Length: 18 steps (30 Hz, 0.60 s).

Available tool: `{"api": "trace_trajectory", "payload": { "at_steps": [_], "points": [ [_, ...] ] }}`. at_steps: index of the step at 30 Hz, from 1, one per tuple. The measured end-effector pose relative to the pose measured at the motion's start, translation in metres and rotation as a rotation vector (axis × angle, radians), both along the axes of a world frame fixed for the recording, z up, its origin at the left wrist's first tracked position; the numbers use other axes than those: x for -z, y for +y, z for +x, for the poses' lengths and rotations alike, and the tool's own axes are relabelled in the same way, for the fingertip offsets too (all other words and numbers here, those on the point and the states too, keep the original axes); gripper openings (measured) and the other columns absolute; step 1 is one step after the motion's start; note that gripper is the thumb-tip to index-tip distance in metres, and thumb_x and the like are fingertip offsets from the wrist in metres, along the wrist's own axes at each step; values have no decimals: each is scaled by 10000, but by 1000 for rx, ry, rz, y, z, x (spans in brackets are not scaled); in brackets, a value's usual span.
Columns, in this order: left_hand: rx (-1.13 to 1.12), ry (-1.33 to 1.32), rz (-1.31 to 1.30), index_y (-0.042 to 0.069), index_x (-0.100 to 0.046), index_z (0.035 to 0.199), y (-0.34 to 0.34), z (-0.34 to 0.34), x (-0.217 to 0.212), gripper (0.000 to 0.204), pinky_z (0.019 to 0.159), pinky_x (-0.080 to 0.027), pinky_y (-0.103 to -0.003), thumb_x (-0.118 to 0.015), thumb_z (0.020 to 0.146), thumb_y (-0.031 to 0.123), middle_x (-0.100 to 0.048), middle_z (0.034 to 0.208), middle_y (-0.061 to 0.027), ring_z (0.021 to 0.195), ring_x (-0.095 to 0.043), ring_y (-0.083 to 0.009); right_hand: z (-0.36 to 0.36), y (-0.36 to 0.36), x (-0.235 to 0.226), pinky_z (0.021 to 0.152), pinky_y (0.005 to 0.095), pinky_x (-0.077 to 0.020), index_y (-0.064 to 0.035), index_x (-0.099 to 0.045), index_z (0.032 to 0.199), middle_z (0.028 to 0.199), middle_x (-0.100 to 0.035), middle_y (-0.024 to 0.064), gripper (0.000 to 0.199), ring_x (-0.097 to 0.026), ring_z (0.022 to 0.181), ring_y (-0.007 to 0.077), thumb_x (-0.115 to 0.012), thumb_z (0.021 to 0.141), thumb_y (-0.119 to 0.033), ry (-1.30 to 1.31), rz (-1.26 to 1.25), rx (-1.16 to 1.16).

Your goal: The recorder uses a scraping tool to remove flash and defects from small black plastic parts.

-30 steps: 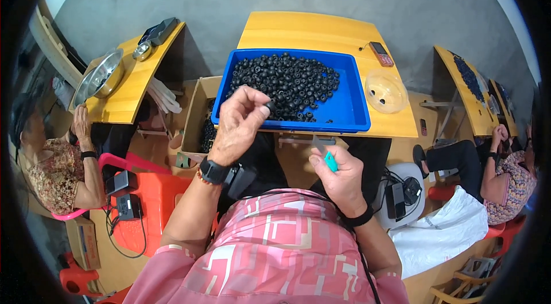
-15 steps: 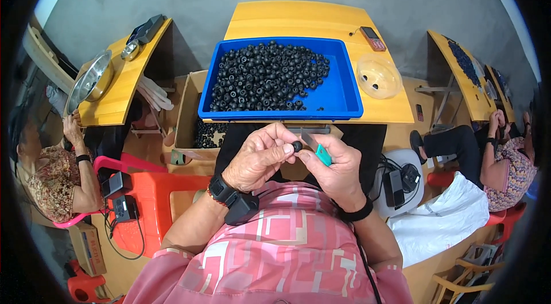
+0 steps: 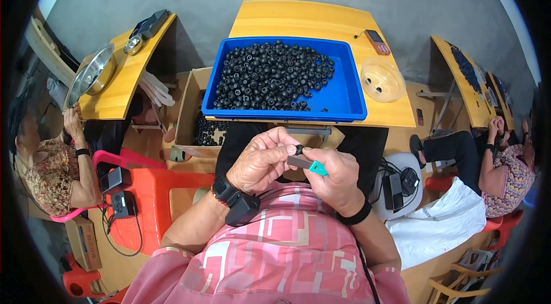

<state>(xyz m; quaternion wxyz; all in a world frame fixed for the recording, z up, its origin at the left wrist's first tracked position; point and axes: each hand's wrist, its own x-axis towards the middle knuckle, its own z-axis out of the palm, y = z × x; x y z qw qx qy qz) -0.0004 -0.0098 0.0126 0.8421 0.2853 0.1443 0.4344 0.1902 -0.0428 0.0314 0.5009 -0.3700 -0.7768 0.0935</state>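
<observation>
Black rounded piece [image 3: 299,149], small, pinched in left hand [image 3: 259,160]; right hand [image 3: 336,179] grips teal-handled blade [image 3: 301,162].

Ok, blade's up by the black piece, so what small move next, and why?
I'd probably steady the black piece in the left hand and draw the blade lightly along it. The left fingertips pinch the piece, the right hand grips the teal handle, and the blade lies close by; whether its edge touches, I can't tell.
</observation>
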Motion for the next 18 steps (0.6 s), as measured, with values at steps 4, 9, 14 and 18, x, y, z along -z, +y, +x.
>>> {"api": "trace_trajectory", "payload": {
  "at_steps": [4, 9, 14, 18],
  "points": [
    [2, 0, -22, 12, -618, 1013, -2, 0, -4, 70, 859, -566, -344, -640, 954, 43, -707, 990, -118, 922, -705, -214, 0, 1, 2, 559, 392, -515, -57, -630, 1077, 748, -662, 105, 376, -672, 650, 300, -762, 728, -18, -44, 30, -3],
    [-10, -13, -52, 14, -618, 1012, -2, 1, -3, 55, 833, -576, -349, -620, 962, 37, -709, 995, -132, 902, -709, -220, 0, 0, 3, 546, 390, -507, -62, -622, 1068, 741, -660, 104, 374, -665, 635, 297, -762, 724, -19, -42, 23, -12],
    [-1, -4, -30, 14, -617, 1029, -1, -1, -2, 79, 846, -571, -352, -631, 962, 55, -707, 996, -129, 906, -706, -222, 0, 1, -1, 547, 382, -515, -58, -622, 1063, 739, -661, 111, 377, -671, 642, 304, -774, 719, -29, -27, 28, -13],
    [-29, -36, 30, 27, -624, 1059, 2, -6, 5, 110, 887, -543, -356, -645, 967, 85, -693, 1000, -110, 939, -681, -208, 1, -4, -5, 598, 324, -535, -46, -621, 1069, 782, -689, 100, 336, -699, 676, 221, -791, 780, -71, 14, -130, 34]
  ]
}}
